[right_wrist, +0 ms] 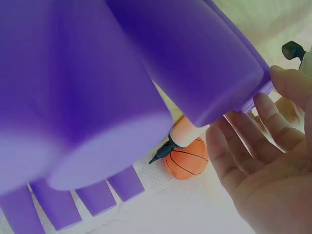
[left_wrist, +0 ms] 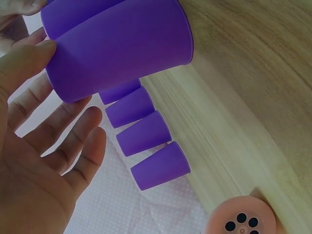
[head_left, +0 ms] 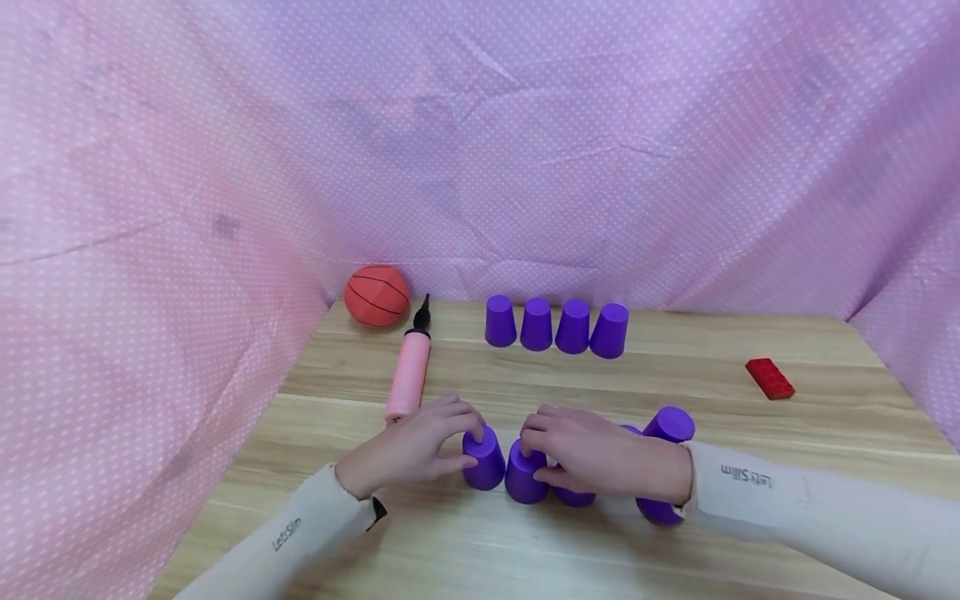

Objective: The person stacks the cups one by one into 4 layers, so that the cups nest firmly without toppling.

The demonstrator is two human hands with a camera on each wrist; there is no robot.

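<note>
In the head view my left hand pinches the leftmost cup of the near row, a purple one standing upside down. Thumb and fingers meet at its base end in the left wrist view, where the purple cup fills the top. Just beside it, my right hand grips a second upside-down purple cup by its upper end. Close under the right hand stands a third purple cup, partly hidden. Another purple cup shows behind the right wrist, with its lower part covered.
Along the table's back stand several upside-down purple cups. A pink hand pump with a black nozzle lies at left, near a red-orange toy basketball. A red block lies at right. Pink dotted cloth hangs behind.
</note>
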